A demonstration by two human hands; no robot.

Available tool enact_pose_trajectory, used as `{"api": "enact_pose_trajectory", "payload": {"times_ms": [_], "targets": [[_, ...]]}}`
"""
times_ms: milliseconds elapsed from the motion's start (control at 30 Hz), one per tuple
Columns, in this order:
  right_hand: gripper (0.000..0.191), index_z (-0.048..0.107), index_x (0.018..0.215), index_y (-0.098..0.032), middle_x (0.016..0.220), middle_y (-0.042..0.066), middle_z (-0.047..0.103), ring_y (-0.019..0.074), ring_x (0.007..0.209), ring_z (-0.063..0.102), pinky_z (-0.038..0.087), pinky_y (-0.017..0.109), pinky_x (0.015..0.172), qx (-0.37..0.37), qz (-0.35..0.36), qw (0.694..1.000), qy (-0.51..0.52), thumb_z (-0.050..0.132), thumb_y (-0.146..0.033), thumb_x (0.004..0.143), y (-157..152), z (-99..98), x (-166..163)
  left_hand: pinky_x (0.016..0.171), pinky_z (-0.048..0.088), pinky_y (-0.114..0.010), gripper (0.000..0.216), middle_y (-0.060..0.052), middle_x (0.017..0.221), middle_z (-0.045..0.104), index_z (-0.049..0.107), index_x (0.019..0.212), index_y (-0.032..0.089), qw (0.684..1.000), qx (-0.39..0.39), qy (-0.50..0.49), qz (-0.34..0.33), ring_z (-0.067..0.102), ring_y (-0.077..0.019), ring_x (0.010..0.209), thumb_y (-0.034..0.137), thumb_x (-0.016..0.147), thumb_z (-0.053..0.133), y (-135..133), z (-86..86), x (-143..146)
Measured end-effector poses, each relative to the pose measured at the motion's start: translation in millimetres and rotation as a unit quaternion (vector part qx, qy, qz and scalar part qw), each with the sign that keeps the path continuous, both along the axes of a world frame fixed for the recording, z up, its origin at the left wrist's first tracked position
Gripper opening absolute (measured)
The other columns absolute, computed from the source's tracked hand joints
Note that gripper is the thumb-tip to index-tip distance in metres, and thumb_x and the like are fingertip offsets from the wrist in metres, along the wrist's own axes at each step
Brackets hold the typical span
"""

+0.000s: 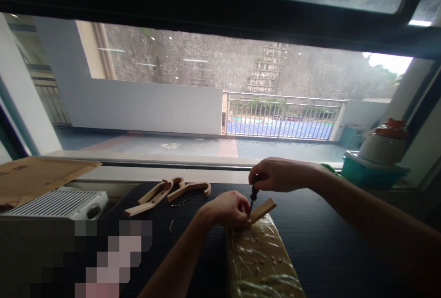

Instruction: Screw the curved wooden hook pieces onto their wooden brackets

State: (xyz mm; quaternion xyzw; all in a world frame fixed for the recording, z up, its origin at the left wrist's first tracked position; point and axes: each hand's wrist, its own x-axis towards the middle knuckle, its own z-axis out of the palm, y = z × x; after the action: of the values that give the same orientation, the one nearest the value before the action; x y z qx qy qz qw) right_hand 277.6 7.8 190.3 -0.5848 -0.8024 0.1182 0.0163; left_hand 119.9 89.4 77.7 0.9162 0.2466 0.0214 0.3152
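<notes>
My right hand (275, 175) is closed round the dark handle of a small screwdriver (253, 198), held upright with its tip down on a flat wooden piece (263, 209). My left hand (227, 208) is closed on the near end of that wooden piece, pinning it on top of a plastic-wrapped yellowish block (262, 261). Both hands sit close together at the middle of the dark table (327, 243).
Two curved wooden hook pieces (156, 194) (191, 188) lie to the left with loose screws (177, 205) beside them. A white ribbed appliance (58, 204) and cardboard (37, 174) sit far left. A teal and white container (377, 160) stands at the right by the window.
</notes>
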Motion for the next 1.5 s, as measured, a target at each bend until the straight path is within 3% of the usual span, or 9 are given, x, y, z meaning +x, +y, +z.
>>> {"api": "enact_pose_trajectory", "payload": {"times_ms": [133, 400, 533, 633, 733, 867, 1067, 1267, 1500], "targets": [[0.026, 0.066, 0.098, -0.02, 0.082, 0.002, 0.066, 0.0091, 0.058, 0.049, 0.034, 0.023, 0.051, -0.001, 0.014, 1.0, 0.009, 0.049, -0.032, 0.083, 1.2, -1.7, 0.8, 0.055, 0.039, -0.021, 0.035, -0.005, 0.083, 0.066, 0.069, 0.092, 0.016, 1.0, 0.02, 0.019, -0.008, 0.057, -0.0157, 0.068, 0.036, 0.063, 0.063, 0.2, 4.7, -2.8], [0.029, 0.063, 0.091, -0.014, 0.073, 0.004, 0.065, 0.01, 0.056, 0.051, 0.036, 0.023, 0.051, 0.051, -0.013, 0.998, 0.029, 0.043, -0.034, 0.086, 5.2, -17.0, -5.3, 0.053, 0.037, -0.02, 0.023, -0.003, 0.074, 0.065, 0.069, 0.08, 0.017, 0.999, 0.035, 0.023, -0.014, 0.055, -0.0139, 0.064, 0.033, 0.066, 0.062, -4.6, 9.9, -2.3], [0.029, 0.064, 0.092, -0.016, 0.076, 0.004, 0.064, 0.0103, 0.057, 0.05, 0.036, 0.024, 0.051, 0.028, -0.011, 1.0, 0.007, 0.047, -0.038, 0.084, 3.3, -13.7, -3.2, 0.062, 0.042, -0.023, 0.047, -0.005, 0.09, 0.065, 0.065, 0.104, 0.017, 0.997, -0.072, 0.025, -0.011, 0.058, -0.0171, 0.076, 0.038, 0.063, 0.069, 3.5, 16.3, -11.0], [0.027, 0.065, 0.094, -0.019, 0.08, 0.003, 0.065, 0.0111, 0.061, 0.051, 0.037, 0.024, 0.053, -0.015, 0.012, 1.0, -0.013, 0.051, -0.037, 0.081, 0.0, -8.0, -0.6, 0.074, 0.045, -0.028, 0.066, -0.009, 0.105, 0.061, 0.054, 0.12, 0.017, 0.983, -0.18, -0.032, -0.011, 0.058, -0.0202, 0.091, 0.038, 0.061, 0.073, 11.3, 10.7, -24.9], [0.026, 0.065, 0.095, -0.019, 0.081, 0.002, 0.064, 0.0117, 0.063, 0.052, 0.038, 0.025, 0.053, -0.034, 0.01, 0.999, -0.015, 0.051, -0.036, 0.081, -0.5, -6.5, 0.2, 0.086, 0.042, -0.033, 0.069, -0.01, 0.11, 0.06, 0.05, 0.123, 0.016, 0.938, -0.324, -0.126, -0.015, 0.057, -0.0208, 0.099, 0.031, 0.061, 0.075, 13.3, -12.2, -39.4], [0.026, 0.063, 0.092, -0.019, 0.08, 0.002, 0.065, 0.0119, 0.062, 0.053, 0.039, 0.025, 0.052, -0.031, -0.006, 0.999, -0.005, 0.049, -0.038, 0.082, 4.9, -13.7, -1.0, 0.096, 0.038, -0.037, 0.064, -0.012, 0.119, 0.057, 0.049, 0.123, 0.017, 0.865, -0.417, -0.279, 0.018, 0.054, -0.0226, 0.108, 0.03, 0.066, 0.074, 5.5, -46.3, -47.6], [0.036, 0.06, 0.09, -0.015, 0.071, 0.003, 0.064, 0.0111, 0.057, 0.052, 0.037, 0.025, 0.051, -0.01, -0.061, 0.998, 0.024, 0.041, -0.045, 0.086, 10.7, -26.1, -1.4, 0.09, 0.041, -0.034, 0.053, -0.013, 0.109, 0.063, 0.062, 0.106, 0.012, 0.865, -0.405, -0.292, 0.058, 0.058, -0.0248, 0.102, 0.033, 0.06, 0.077, -5.4, -52.6, -37.1], [0.028, 0.063, 0.097, -0.021, 0.085, 0.003, 0.064, 0.0132, 0.067, 0.053, 0.039, 0.026, 0.055, -0.013, -0.004, 1.0, -0.019, 0.058, -0.038, 0.075, 5.7, -11.5, 1.5, 0.085, 0.043, -0.032, 0.049, -0.013, 0.105, 0.065, 0.062, 0.105, 0.01, 0.877, -0.393, -0.272, 0.052, 0.06, -0.023, 0.097, 0.03, 0.062, 0.076, -6.8, -46.4, -36.9], [0.024, 0.064, 0.094, -0.02, 0.085, 0.002, 0.064, 0.0135, 0.068, 0.054, 0.041, 0.026, 0.056, -0.039, -0.009, 0.999, -0.017, 0.055, -0.035, 0.077, 5.9, -13.6, 2.0, 0.083, 0.043, -0.03, 0.045, -0.011, 0.101, 0.067, 0.063, 0.104, 0.009, 0.876, -0.402, -0.261, 0.054, 0.06, -0.0203, 0.092, 0.025, 0.064, 0.075, -4.7, -48.6, -38.7]]}}
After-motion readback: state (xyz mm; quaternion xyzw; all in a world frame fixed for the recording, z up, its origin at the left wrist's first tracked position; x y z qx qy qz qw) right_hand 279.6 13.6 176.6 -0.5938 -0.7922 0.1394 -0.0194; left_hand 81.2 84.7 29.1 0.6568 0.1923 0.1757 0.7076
